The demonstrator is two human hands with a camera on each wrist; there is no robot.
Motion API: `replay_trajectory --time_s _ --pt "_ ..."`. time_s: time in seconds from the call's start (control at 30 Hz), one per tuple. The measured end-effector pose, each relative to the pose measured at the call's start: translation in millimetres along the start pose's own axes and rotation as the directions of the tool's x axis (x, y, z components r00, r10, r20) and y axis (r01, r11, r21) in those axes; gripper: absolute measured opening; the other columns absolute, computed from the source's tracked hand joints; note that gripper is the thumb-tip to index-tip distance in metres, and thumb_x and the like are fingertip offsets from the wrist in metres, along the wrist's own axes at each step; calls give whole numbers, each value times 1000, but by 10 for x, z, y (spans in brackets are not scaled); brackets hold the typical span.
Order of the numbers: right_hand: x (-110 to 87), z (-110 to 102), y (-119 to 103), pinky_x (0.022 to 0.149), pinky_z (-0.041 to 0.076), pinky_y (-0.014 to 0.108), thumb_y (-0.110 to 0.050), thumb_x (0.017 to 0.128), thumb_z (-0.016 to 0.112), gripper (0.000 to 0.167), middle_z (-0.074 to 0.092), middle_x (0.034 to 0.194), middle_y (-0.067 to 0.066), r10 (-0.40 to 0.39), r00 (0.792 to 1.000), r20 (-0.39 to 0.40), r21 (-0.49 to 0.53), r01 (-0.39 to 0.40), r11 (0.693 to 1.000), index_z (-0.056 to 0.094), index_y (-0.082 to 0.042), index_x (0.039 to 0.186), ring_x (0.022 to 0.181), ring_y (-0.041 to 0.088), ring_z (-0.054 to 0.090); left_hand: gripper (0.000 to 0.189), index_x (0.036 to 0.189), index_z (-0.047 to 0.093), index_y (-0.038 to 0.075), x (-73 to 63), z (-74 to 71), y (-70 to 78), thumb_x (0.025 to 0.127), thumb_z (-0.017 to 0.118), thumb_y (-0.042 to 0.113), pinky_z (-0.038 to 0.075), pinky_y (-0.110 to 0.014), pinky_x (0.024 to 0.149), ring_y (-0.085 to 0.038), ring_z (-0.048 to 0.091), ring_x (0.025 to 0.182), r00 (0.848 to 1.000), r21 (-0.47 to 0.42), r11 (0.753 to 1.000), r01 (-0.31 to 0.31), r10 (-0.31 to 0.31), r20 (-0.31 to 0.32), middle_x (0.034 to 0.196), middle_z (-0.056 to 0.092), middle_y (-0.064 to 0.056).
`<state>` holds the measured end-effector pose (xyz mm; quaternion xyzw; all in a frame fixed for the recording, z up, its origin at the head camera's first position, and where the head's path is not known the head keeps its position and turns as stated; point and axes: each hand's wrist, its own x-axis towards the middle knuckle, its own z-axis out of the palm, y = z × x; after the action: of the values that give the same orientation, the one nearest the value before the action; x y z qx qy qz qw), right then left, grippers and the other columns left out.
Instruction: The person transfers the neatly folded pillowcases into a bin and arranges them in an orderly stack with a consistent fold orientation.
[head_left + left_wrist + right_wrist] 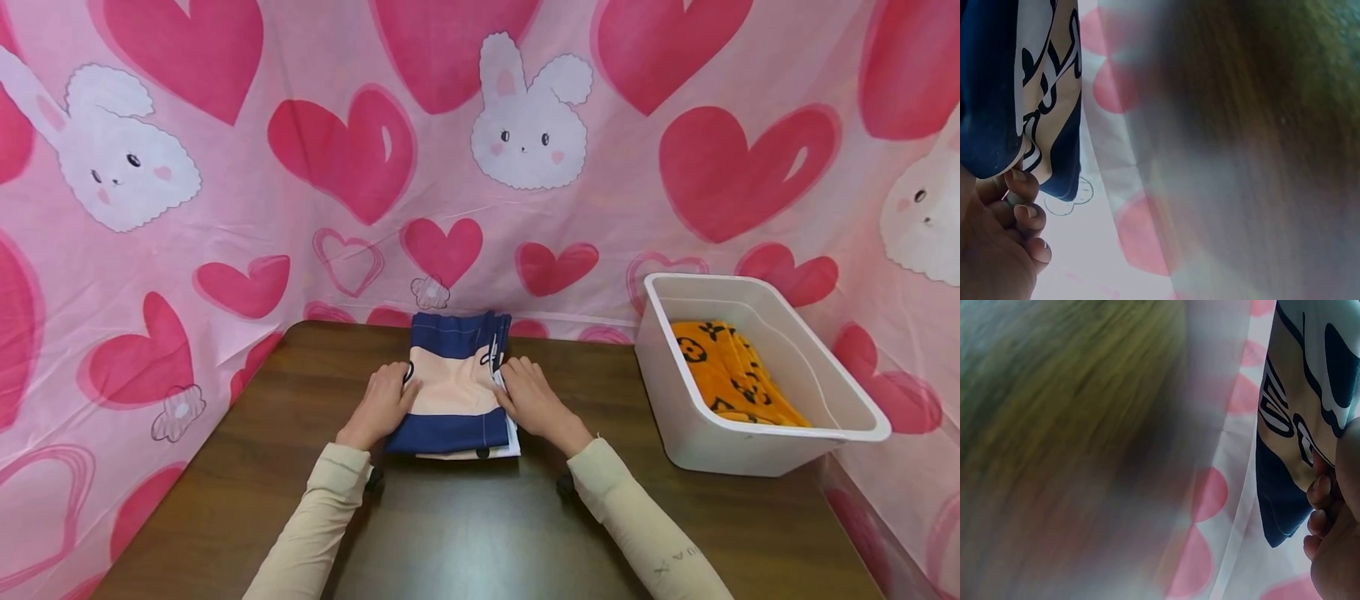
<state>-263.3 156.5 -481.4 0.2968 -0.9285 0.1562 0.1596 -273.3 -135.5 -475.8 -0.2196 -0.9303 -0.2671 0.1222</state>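
Note:
A folded navy and cream cloth (453, 382) with black and white lettering is between both hands, over the middle of the table. My left hand (380, 402) grips its left edge. In the left wrist view the left fingers (1029, 215) are curled beneath the cloth (1063, 125). On the opposite side my right hand (536, 398) pinches the right edge, thumb on top. The right wrist view has the right fingers (1317, 519) curled at the cloth's edge (1285, 469). White layers show along the cloth's right and near edges.
A white plastic bin (667, 400) stands on the right side of the brown wooden table (480, 533). Inside it lies an orange cloth (731, 371) with black patterns. Behind the table hangs a pink curtain (442, 196) printed with hearts and rabbits.

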Motion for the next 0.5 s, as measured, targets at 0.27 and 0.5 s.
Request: replay_trajectory --time_s 0.27,0.5 --pt "-43 -13 55 76 34 39 -24 104 56 21 50 92 8 15 1000 16 -12 -14 1000 55 -5 95 85 26 41 21 93 56 0 33 29 65 99 63 18 41 -47 77 -30 51 79 1000 42 999 -20 20 8 79 53 -11" --pt "-96 -17 97 73 30 36 -23 103 57 21 48 91 7 19 1000 10 -20 -19 1000 54 -6 93 84 25 39 20 95 57 1 63 65 103 100 63 19 41 -47 78 -29 50 81 999 54 998 -17 15 34 80 53 -9"
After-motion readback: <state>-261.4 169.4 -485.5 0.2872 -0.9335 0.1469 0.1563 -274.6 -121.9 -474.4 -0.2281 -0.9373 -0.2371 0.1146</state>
